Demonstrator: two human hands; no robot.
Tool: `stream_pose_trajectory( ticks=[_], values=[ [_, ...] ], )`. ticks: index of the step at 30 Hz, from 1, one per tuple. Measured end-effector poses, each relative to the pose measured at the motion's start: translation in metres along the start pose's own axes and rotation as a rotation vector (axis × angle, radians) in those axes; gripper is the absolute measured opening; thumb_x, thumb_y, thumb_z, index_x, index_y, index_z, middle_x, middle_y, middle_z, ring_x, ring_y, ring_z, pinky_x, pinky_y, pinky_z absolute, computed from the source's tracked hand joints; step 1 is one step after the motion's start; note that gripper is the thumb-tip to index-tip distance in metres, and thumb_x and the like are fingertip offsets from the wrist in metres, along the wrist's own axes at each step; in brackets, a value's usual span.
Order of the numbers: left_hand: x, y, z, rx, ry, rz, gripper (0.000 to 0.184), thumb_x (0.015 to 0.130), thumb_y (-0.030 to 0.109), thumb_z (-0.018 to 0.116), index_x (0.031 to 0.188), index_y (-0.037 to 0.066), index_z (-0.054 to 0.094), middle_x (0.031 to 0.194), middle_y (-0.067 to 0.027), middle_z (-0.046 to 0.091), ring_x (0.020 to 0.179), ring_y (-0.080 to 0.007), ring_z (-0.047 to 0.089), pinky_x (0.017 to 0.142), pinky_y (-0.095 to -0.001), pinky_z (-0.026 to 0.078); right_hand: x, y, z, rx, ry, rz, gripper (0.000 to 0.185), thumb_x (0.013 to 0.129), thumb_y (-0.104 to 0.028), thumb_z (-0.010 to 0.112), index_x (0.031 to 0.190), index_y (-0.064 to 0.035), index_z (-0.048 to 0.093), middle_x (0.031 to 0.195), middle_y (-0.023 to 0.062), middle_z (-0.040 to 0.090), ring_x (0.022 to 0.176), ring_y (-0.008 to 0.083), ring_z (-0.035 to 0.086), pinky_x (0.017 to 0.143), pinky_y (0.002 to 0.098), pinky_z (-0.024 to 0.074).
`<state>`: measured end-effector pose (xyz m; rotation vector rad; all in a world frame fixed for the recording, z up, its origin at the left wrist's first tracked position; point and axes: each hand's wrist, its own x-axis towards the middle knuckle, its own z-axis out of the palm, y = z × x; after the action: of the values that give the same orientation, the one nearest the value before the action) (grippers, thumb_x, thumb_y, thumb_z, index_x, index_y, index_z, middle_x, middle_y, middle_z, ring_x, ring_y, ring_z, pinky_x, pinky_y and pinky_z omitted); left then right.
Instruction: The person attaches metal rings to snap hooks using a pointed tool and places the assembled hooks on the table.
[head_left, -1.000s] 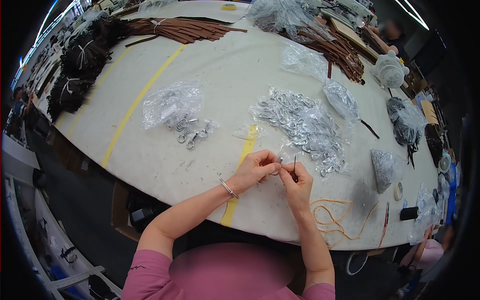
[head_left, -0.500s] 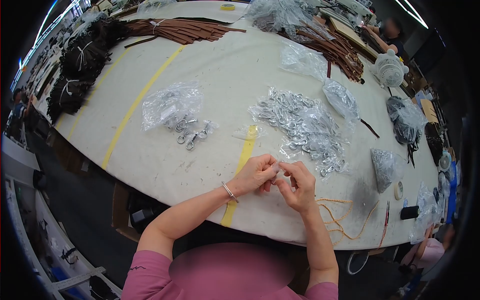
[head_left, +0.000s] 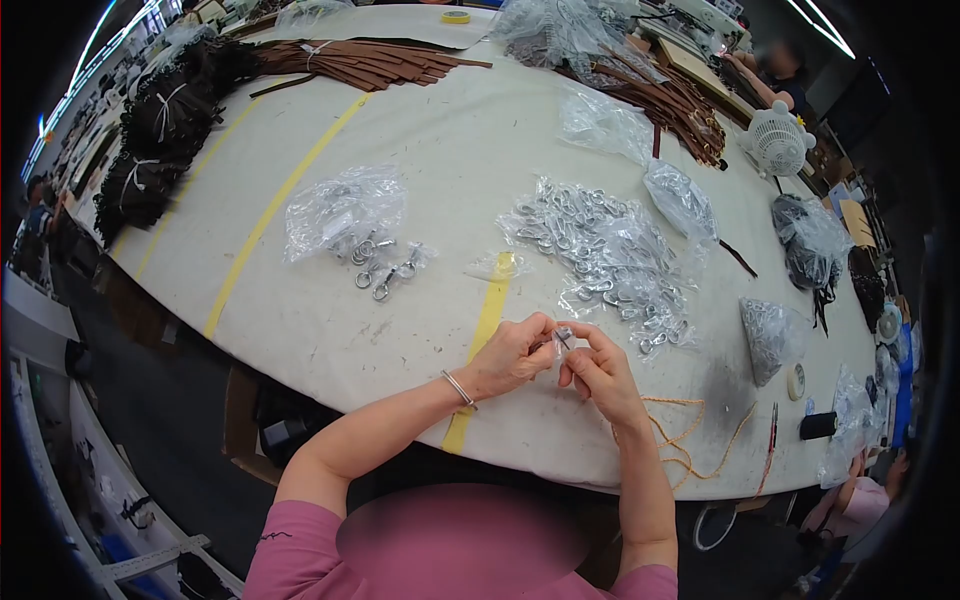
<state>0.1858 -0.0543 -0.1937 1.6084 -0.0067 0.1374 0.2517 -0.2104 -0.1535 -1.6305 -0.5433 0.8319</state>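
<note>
Both hands meet over the near part of the table. My left hand (head_left: 513, 356), with a bangle at the wrist, has its fingers closed around one side of a small silver metal hook (head_left: 564, 337) in clear plastic. My right hand (head_left: 602, 372) pinches the same piece from the other side. Fingers cover most of its shape. Just beyond lies a heap of silver snap hooks (head_left: 590, 235), many in clear wrap. Left of it, several unwrapped-looking hooks (head_left: 382, 272) lie beside a crumpled clear bag (head_left: 345, 208).
Orange cord (head_left: 690, 440) trails right of my right forearm, near red-handled tweezers or a similar thin tool (head_left: 773, 436) and a black spool (head_left: 819, 426). A bag of hardware (head_left: 766, 338) stands right. Brown strap bundles (head_left: 390, 62) lie at the back; a white fan (head_left: 778, 138) stands far right.
A silver metal part now shows between my fingertips. My right hand has turned slightly and shifted a little to the right; the piles on the table stay put.
</note>
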Motion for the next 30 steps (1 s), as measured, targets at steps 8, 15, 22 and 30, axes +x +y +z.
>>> stream_pose_trajectory(
  ticks=[8, 15, 22, 30],
  values=[
    [0.004, 0.001, -0.005, -0.283, -0.124, -0.257, 0.014, 0.088, 0.014, 0.046, 0.095, 0.002, 0.045, 0.07, -0.0058, 0.058, 0.049, -0.0065, 0.053, 0.039, -0.0178, 0.041, 0.009, 0.022, -0.002, -0.386, 0.205, -0.241, 0.034, 0.081, -0.003, 0.05, 0.114, -0.0088, 0.055, 0.061, 0.0038, 0.056, 0.05, 0.0101, 0.05, 0.047, 0.0246, 0.0388],
    [0.005, 0.002, -0.002, -0.293, -0.093, -0.345, 0.015, 0.087, 0.017, 0.047, 0.09, 0.003, 0.045, 0.066, -0.0053, 0.057, 0.047, -0.007, 0.053, 0.037, -0.0182, 0.04, 0.01, 0.024, 0.01, -1.194, 0.461, -0.488, 0.035, 0.08, -0.008, 0.052, 0.114, -0.0122, 0.054, 0.071, 0.0065, 0.062, 0.059, 0.0244, 0.059, 0.051, 0.0312, 0.0456],
    [0.006, 0.001, -0.008, -0.144, -0.05, -0.269, 0.013, 0.088, 0.017, 0.047, 0.09, 0.004, 0.047, 0.063, -0.0021, 0.055, 0.045, -0.0047, 0.049, 0.038, -0.0183, 0.038, -0.009, -0.015, -0.007, -0.62, 0.132, -0.069, 0.039, 0.082, -0.006, 0.048, 0.12, -0.0097, 0.05, 0.06, 0.005, 0.057, 0.051, 0.0114, 0.05, 0.049, 0.0254, 0.0393],
    [0.001, 0.005, -0.002, -0.039, -0.089, -0.159, 0.015, 0.087, 0.015, 0.047, 0.096, 0.003, 0.049, 0.062, -0.0009, 0.054, 0.047, -0.004, 0.047, 0.042, -0.0193, 0.04, 0.002, 0.013, -0.004, -0.276, 0.127, -0.113, 0.036, 0.083, -0.007, 0.05, 0.119, -0.0103, 0.051, 0.057, 0.0042, 0.055, 0.051, 0.0097, 0.049, 0.051, 0.0253, 0.0394]
  ],
)
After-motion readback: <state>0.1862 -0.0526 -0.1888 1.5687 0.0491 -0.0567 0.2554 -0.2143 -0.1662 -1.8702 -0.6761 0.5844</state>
